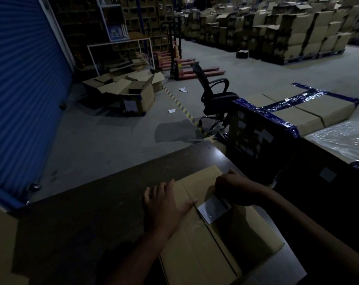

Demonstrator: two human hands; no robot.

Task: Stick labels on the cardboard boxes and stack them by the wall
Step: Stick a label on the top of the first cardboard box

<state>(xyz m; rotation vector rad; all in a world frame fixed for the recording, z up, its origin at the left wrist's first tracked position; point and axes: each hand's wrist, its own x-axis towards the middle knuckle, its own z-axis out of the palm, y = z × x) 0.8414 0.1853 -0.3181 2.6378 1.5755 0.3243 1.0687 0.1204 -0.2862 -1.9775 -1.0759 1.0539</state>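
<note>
Label (213, 209) on box (205, 243), seemingly under right grip (236, 189)

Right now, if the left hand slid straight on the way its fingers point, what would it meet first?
The left hand lies flat on the cardboard box; ahead is probably only bare dark tabletop, then its far edge.

Two bare forearms enter from the bottom of the frame; no sleeve, watch or glove shows on either; the left hand (164, 204) and right hand (236, 189) wear no rings that the dim light lets one see.
</note>
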